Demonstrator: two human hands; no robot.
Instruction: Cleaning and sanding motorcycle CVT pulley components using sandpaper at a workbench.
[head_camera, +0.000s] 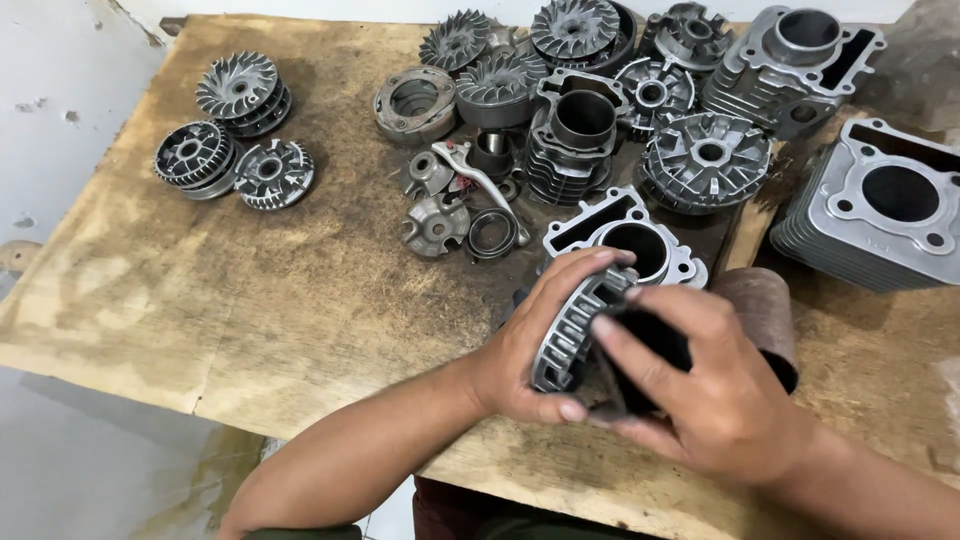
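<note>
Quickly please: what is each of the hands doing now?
Left hand: closed, holding a finned metal disc.
Right hand: closed on a dark sanding sheet.

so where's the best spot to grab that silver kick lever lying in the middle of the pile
Probably by the long curved silver metal lever at its bare lower arm, coming from the near side with fingers across its width. That end points toward the open wooden table and the dark ring, while its upper end is crowded by small grey castings. Both hands are busy: the left hand holds a finned grey metal wheel.
</note>
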